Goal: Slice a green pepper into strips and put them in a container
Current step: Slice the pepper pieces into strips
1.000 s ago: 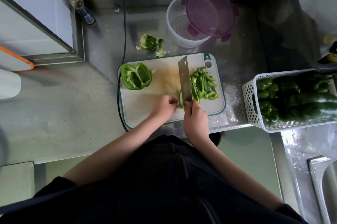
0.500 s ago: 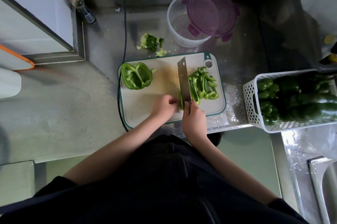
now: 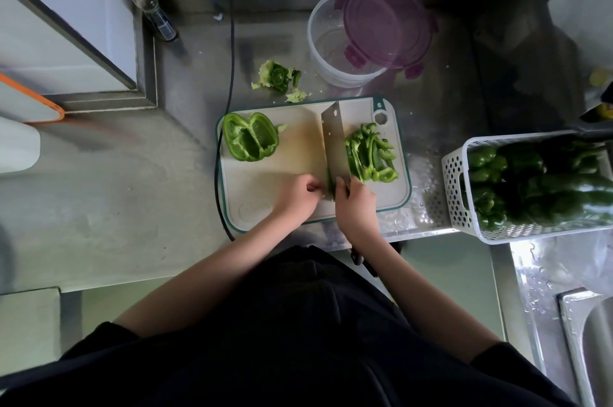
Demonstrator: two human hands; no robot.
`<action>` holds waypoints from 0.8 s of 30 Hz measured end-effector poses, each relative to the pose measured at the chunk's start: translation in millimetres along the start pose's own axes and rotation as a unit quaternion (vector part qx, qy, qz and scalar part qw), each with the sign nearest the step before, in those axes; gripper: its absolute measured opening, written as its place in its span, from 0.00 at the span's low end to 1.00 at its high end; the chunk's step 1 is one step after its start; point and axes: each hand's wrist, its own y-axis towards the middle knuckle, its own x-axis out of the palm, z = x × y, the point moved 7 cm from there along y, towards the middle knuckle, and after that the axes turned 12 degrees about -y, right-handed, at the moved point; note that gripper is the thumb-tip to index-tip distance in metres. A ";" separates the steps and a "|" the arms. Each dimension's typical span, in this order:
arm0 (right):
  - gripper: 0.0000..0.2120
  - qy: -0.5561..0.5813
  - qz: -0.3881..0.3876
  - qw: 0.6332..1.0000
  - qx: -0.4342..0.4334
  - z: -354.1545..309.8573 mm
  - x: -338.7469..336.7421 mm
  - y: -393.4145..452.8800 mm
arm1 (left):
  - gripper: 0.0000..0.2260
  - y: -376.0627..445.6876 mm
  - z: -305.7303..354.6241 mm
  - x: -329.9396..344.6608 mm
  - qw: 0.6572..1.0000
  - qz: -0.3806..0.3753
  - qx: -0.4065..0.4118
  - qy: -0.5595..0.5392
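Observation:
A white cutting board (image 3: 292, 154) with a teal rim lies on the steel counter. My right hand (image 3: 356, 204) grips a cleaver (image 3: 335, 144), its blade edge-down on the board. My left hand (image 3: 297, 192) pinches a last thin sliver of green pepper (image 3: 329, 181) against the blade's left side. A pile of pepper strips (image 3: 370, 153) lies right of the blade. An uncut pepper half (image 3: 249, 140) rests open side up at the board's far left. Behind the board stands a clear round container (image 3: 328, 41), its purple lid (image 3: 386, 23) leaning across its right rim.
The pepper's core and stem scraps (image 3: 278, 77) lie on the counter behind the board. A white perforated basket (image 3: 459, 181) of whole green peppers sits to the right. A black cable (image 3: 231, 51) runs down past the board's left edge. A bottle (image 3: 151, 7) stands far left.
The cleaver has shifted slightly left toward my left hand as the slicing goes on. The sliver under my left fingers has become thinner. The strip pile is unchanged.

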 end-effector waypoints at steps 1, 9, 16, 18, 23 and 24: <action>0.14 0.013 -0.013 1.000 0.012 4.0 -1.1 4.1 | 0.05 0.1 -0.4 0.2 1.000 0.002 0.001 -0.003; 0.13 0.151 -0.091 0.981 0.078 6.3 -9.9 24.7 | 0.07 1.2 -0.6 2.2 0.998 0.016 -0.020 -0.063; 0.12 0.101 -0.084 0.991 0.023 10.9 -27.4 20.8 | 0.09 8.9 12.4 0.9 0.995 0.048 -0.020 -0.085; 0.13 0.058 -0.054 0.997 -0.010 6.2 -33.8 19.9 | 0.10 10.9 18.3 -1.9 0.998 0.062 -0.001 0.017; 0.15 0.030 0.003 0.999 -0.021 9.2 -48.5 15.4 | 0.12 20.5 24.9 -0.2 0.990 0.082 0.014 0.111; 0.16 0.029 0.015 0.999 -0.017 12.0 -50.6 14.0 | 0.12 20.5 25.7 -0.3 0.990 0.086 0.012 0.115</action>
